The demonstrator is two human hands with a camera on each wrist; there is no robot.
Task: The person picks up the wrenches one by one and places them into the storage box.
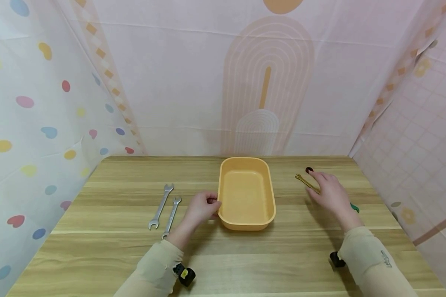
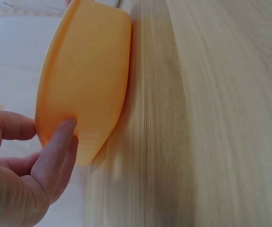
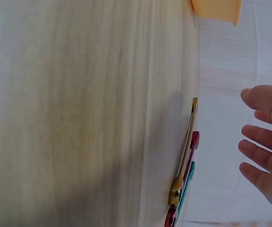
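An orange tray (image 1: pixel 247 222) stands empty at the middle of the wooden table (image 1: pixel 115 243). My left hand (image 1: pixel 202 207) holds its left rim near the front corner. In the left wrist view the thumb and a finger of the left hand (image 2: pixel 24 187) pinch the tray (image 2: pixel 86 71) at that corner. Right of the tray my right hand (image 1: pixel 328 192) hovers with spread fingers over a gold wrench (image 1: pixel 306 182), a red one (image 1: pixel 309 169) and a green one (image 1: pixel 354 207). The right wrist view shows the right hand (image 3: pixel 268 146) apart from the gold wrench (image 3: pixel 185 151), holding nothing.
Two silver wrenches (image 1: pixel 161 206) (image 1: pixel 171 216) lie side by side left of the tray. Patterned cloth walls close the table on the left, back and right. Bare wood stretches in front of the tray to the near edge.
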